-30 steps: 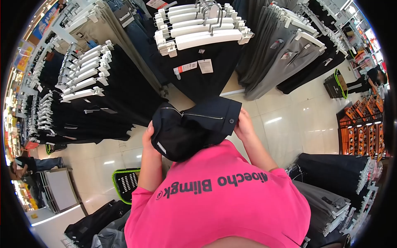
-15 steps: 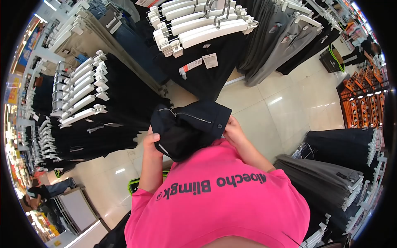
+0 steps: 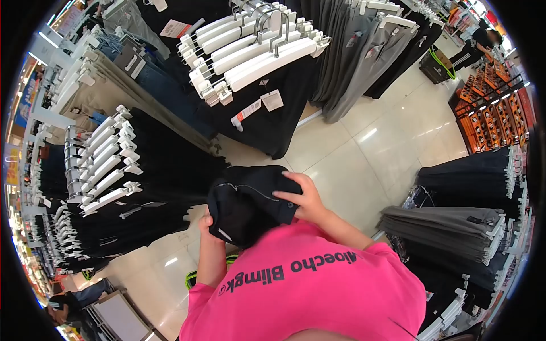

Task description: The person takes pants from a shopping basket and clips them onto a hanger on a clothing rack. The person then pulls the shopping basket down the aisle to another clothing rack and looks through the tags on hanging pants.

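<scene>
A pair of black trousers point(image 3: 244, 196) is held up in front of my pink shirt, its metal zip undone and a button showing at the waistband. At the waistband's left side, my left hand point(image 3: 207, 223) grips the cloth with the thumb on top. My right hand point(image 3: 301, 196) holds the other side near the button, its fingers lying over the front of the cloth. The inside of the waist faces up toward me, and the trouser legs are hidden. Just beyond hang black trousers with paper tags point(image 3: 272, 100) on white hangers point(image 3: 273, 61).
Black trousers on white hangers point(image 3: 111, 162) fill the left rack. Grey trousers point(image 3: 364, 68) hang ahead to the right, and more grey trousers point(image 3: 441, 224) hang at right. An orange display point(image 3: 495, 122), a dark basket point(image 3: 437, 65) and people are farther off. Pale floor tiles point(image 3: 335, 150) lie between.
My right hand has moved from the waistband's outer edge onto its front, fingers now over the cloth near the button. My left hand keeps its grip. The view has shifted slightly.
</scene>
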The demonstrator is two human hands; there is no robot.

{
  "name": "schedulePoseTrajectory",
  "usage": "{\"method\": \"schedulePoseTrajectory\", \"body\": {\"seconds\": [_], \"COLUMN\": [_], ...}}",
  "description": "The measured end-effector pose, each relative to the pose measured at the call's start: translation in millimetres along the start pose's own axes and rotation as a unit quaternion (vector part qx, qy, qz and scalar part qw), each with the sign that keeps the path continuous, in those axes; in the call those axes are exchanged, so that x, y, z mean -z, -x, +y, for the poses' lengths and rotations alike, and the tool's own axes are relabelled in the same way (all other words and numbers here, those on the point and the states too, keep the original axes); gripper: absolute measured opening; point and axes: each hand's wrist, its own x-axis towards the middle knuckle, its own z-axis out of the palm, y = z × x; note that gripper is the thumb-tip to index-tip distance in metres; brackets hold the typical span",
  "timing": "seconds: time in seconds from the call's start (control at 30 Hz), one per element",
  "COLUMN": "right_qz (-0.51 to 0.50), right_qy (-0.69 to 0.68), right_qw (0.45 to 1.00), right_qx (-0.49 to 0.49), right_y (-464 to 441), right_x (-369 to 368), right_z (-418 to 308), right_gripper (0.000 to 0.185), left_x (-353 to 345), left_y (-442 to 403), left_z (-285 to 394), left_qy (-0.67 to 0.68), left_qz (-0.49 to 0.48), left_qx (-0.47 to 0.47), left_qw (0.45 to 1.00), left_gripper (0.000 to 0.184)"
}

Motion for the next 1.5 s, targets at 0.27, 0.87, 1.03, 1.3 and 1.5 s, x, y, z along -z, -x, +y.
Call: {"method": "schedulePoseTrajectory", "body": {"seconds": [0.27,0.87,1.03,1.3,1.5], "right_qz": [0.077,-0.014,0.021,-0.020,-0.044], "right_qy": [-0.030,-0.076,-0.187,-0.114,-0.005], "right_qw": [0.996,0.996,0.978,0.991,0.967], "right_qx": [0.014,0.048,-0.094,0.070,0.249], "right_y": [-16,-85,-91,-125,-150], "right_x": [12,115,167,243,254], "right_z": [13,23,33,46,52], "right_gripper": [0.018,0.020,0.010,0.012,0.018], "left_x": [-4,-78,-101,-91,-93], "left_y": [-2,-83,-83,-123,-135], "left_z": [15,-38,-87,-165,-226], "left_qy": [-0.171,-0.489,-0.800,-0.888,-0.838], "left_qz": [0.065,0.199,0.130,0.163,0.187], "left_qx": [0.008,-0.093,-0.305,-0.352,-0.427], "left_qw": [0.983,0.844,0.500,0.249,0.283], "left_gripper": [0.073,0.015,0.068,0.058,0.042]}}
